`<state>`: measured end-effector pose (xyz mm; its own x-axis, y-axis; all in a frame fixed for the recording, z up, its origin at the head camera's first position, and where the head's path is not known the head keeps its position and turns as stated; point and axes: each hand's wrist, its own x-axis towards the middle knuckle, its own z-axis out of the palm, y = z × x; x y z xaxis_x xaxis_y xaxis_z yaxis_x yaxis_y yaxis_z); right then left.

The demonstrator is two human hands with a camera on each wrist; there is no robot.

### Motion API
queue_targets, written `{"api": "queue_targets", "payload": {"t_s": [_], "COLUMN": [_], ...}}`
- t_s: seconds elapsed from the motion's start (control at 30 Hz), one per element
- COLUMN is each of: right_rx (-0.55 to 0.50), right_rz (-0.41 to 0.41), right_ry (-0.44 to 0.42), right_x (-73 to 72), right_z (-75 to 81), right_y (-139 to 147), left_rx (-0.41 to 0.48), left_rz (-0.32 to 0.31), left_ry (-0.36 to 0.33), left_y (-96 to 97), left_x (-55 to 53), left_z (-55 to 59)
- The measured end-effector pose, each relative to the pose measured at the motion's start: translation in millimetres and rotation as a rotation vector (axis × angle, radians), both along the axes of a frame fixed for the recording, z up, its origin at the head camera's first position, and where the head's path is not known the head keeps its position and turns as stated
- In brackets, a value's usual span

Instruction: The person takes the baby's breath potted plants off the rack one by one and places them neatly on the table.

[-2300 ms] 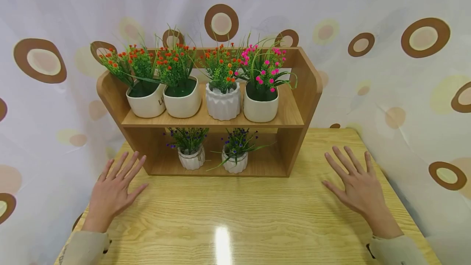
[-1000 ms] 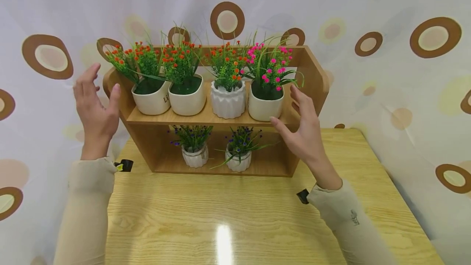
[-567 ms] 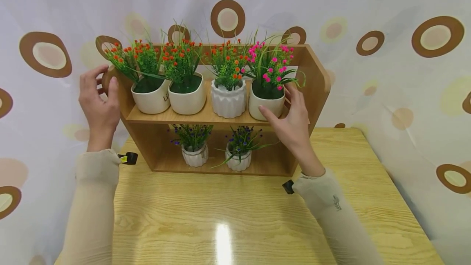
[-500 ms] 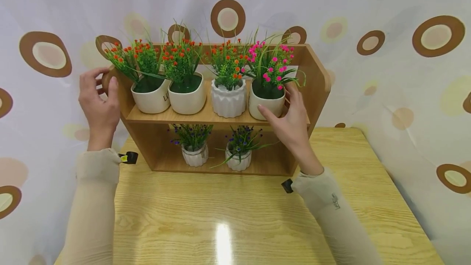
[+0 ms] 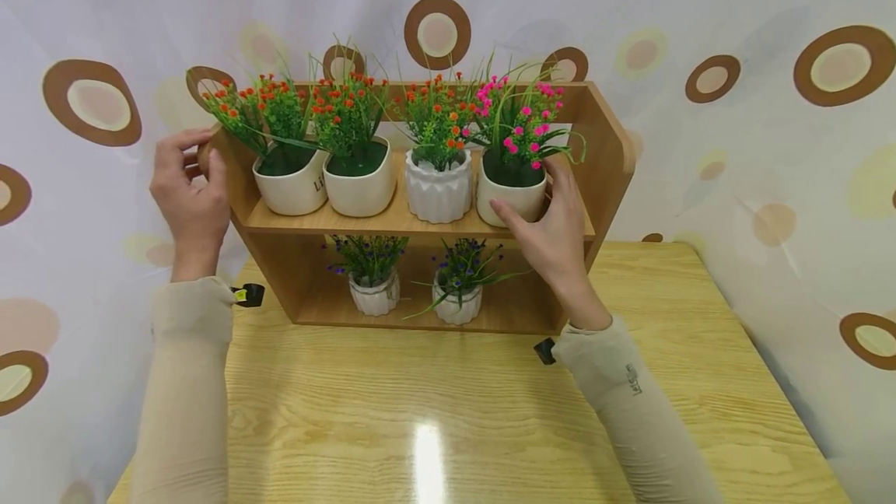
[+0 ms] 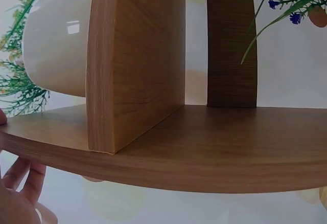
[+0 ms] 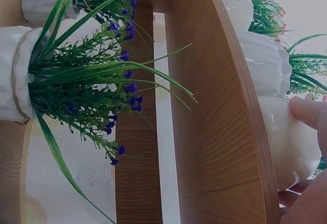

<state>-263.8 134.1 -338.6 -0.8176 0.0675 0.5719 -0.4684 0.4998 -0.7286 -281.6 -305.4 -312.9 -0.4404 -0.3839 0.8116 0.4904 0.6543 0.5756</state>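
A two-tier wooden shelf [image 5: 420, 229] stands on the table. My left hand [image 5: 190, 197] grips the top of its left side panel; in the left wrist view, the thumb and fingers [image 6: 33, 183] lie on opposite faces of that panel [image 6: 214, 170]. With my right hand [image 5: 553, 228] I hold the white pot [image 5: 507, 201] of pink flowers [image 5: 521, 127] at the right end of the upper tier. The thumb is on its front and the fingers go round its right side, partly hidden. In the right wrist view, this pot [image 7: 291, 137] sits on the tier board.
Left of the held pot stand a ribbed white pot [image 5: 439, 191] and two smooth white pots [image 5: 360, 189], all with orange-red flowers. Two small white pots [image 5: 457, 306] with purple-blue flowers are on the lower tier. The wooden table [image 5: 392, 395] meets a patterned cloth behind [image 5: 672, 6].
Both hands have risen from the tabletop to the shelf. The left has taken hold of the side panel, the right of the pink-flower pot. Over the last half second they have barely moved.
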Motion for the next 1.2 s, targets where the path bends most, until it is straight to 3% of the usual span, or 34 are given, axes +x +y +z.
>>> {"api": "queue_targets", "payload": {"t_s": [0.67,1.2], "right_rx": [-0.075,-0.108], "right_rz": [-0.040,-0.010], "right_ry": [0.028,0.072], "right_x": [4.8,34.3], "right_z": [-3.3,2.8], "right_y": [0,14], "left_rx": [-0.003,-0.009], "left_rz": [0.029,0.049], "left_ry": [-0.064,-0.080], "left_y": [2.2,3.2], "left_x": [3.0,3.8], "left_z": [-0.4,0.3]}}
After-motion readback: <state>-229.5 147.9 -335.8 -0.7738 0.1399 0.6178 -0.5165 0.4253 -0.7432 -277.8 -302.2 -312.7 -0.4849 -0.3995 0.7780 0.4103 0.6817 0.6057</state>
